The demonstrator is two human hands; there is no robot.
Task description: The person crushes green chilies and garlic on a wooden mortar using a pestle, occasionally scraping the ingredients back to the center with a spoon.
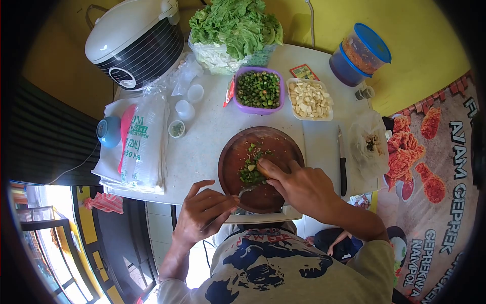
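Note:
A round brown mortar (230,169) sits at the table's front edge, with chopped green chillies (249,172) and pale bits inside. My right hand (304,187) is closed around a brown pestle (264,168), most of it hidden under the fingers, over the chillies. At the mortar's left rim my left hand (207,210) pinches a shiny metal spoon (247,189), whose bowl reaches into the mortar. Behind the mortar stand a purple tub (259,111) of cut green chillies and a white tub (314,118) of peeled garlic.
A knife (342,162) and a plastic bag (367,152) lie to the right. Lidded containers (357,55) stand at the back right, lettuce (235,28) at the back, a rice cooker (136,45) back left. Small cups (185,109) and plastic packs (142,147) are left. Another person (336,245) is low at the right.

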